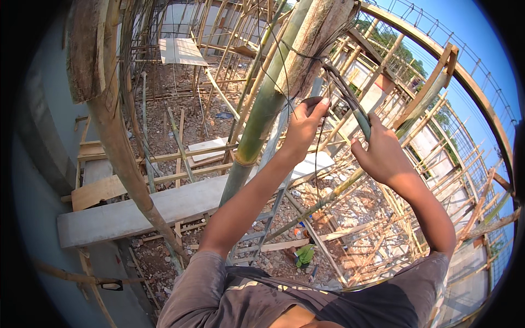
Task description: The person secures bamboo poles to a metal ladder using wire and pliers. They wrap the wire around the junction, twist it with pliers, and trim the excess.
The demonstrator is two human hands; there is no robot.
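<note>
My right hand (385, 153) grips the grey-green handles of long dark pincers (355, 106). Their jaws reach up to the binding wire (309, 56) wrapped around a rough timber (311, 38) and a thick green bamboo pole (260, 117). Close below the timber's lower end, my left hand (306, 126) has thumb and fingers pinched together on a thin dark wire (319, 164), whose tail dangles beneath. Whether the jaws are closed on the wire is too small to tell.
A metal ladder (262, 224) stands below, beside a pale long plank (136, 213). Bamboo poles (128, 158) and thin wires surround me. Far below, a person in green (304, 255) is on rubble-strewn ground (361, 202). A grey wall (41, 180) rises at left.
</note>
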